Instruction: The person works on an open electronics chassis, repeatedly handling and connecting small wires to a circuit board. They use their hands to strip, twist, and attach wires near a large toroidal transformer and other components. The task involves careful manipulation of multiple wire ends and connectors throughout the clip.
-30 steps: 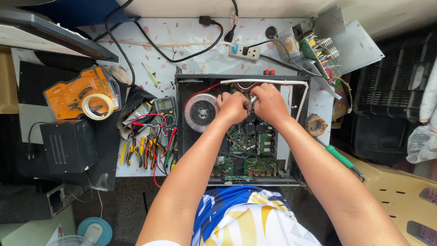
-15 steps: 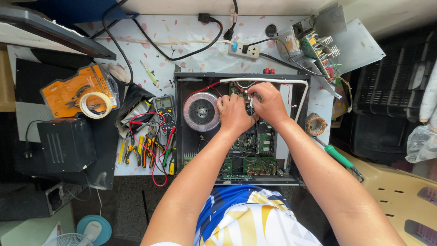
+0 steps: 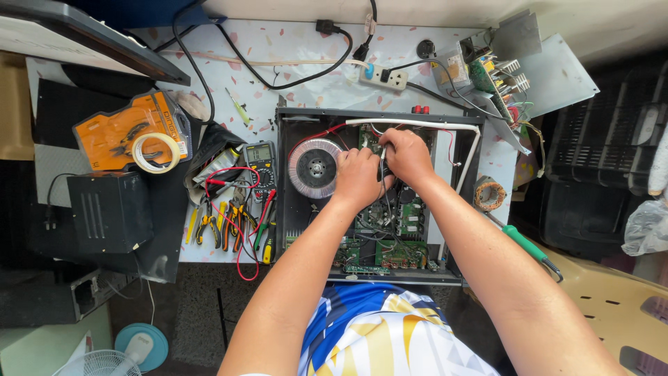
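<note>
An open black electronics chassis lies on the table, holding a round toroidal transformer at its left and green circuit boards toward me. My left hand and my right hand meet over the rear middle of the chassis, fingers pinched together on a bundle of dark wires. Both hands hide the parts directly beneath them. A white cable runs along the chassis's back edge.
Left of the chassis lie a multimeter with red leads, pliers and screwdrivers, a tape roll on an orange package, and a black box. A power strip sits behind; a green-handled soldering iron and solder spool at right.
Both hands have stayed over the rear middle of the chassis, shifting slightly as the fingers work on the wires. Nothing else has moved.
</note>
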